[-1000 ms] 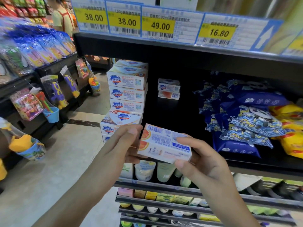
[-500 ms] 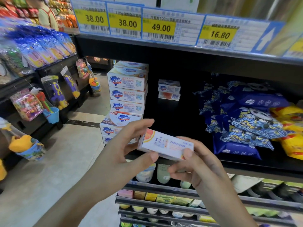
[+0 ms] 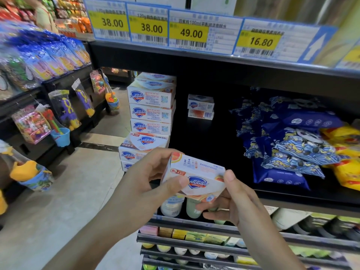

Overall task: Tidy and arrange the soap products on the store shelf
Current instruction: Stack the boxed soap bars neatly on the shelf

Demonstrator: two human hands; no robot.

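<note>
I hold a white Safeguard soap box (image 3: 196,178) in front of the black shelf (image 3: 311,199), logo face toward me. My left hand (image 3: 148,184) grips its left end, thumb across the front. My right hand (image 3: 235,199) holds its right end, thumb on the top corner and fingers underneath. A tall stack of the same soap boxes (image 3: 151,112) stands at the shelf's left end. Two small soap boxes (image 3: 200,107) sit stacked further back on the shelf.
Blue patterned packs (image 3: 292,151) and yellow packs (image 3: 346,152) lie heaped on the shelf's right. Price tags (image 3: 187,30) line the shelf above. Bottles and small boxes (image 3: 194,236) fill the racks below. Toy racks (image 3: 58,114) flank the aisle at left.
Both hands have turned the soap box over, from its barcode side through its narrow edge to the logo face. It also sank slightly lower.
</note>
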